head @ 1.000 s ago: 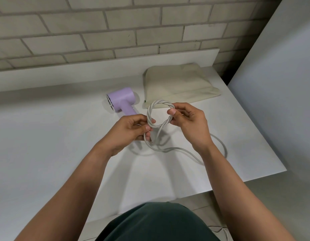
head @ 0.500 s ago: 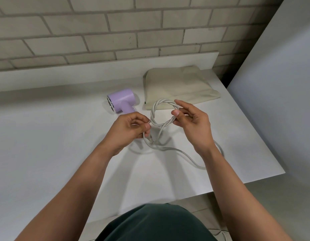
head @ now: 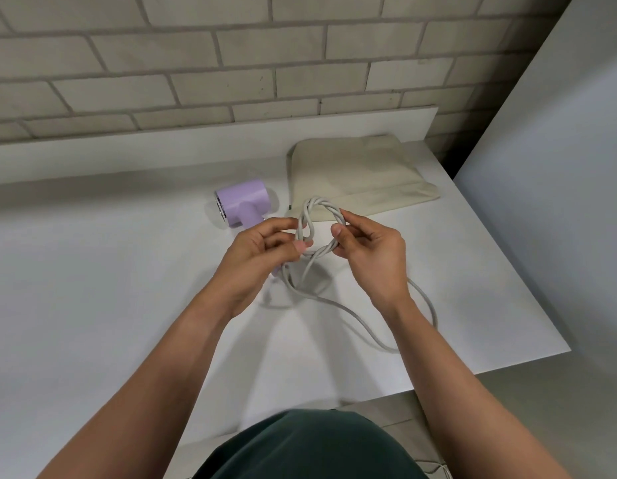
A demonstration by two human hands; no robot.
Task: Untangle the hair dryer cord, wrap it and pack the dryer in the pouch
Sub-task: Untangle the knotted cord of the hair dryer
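A lilac hair dryer [head: 243, 200] lies on the white table [head: 110, 288], its handle running under my left hand. Its grey cord [head: 321, 209] is twisted into a tangled loop held up between both hands. My left hand [head: 262, 250] pinches the loop's left side with thumb and fingers. My right hand [head: 369, 250] pinches the loop's right side between thumb and fingertips. More cord trails over the table below the hands and curves round behind my right wrist. The beige pouch [head: 355, 171] lies flat just behind the loop.
A brick wall [head: 231, 63] with a white ledge [head: 162, 146] backs the table. A grey panel [head: 559, 167] stands at the right. The table's right edge and front edge are close to my right arm.
Both hands have shifted slightly on the twisted loop, the left one taking its left side. The loop is held a little rounder. Dryer and pouch have not moved.
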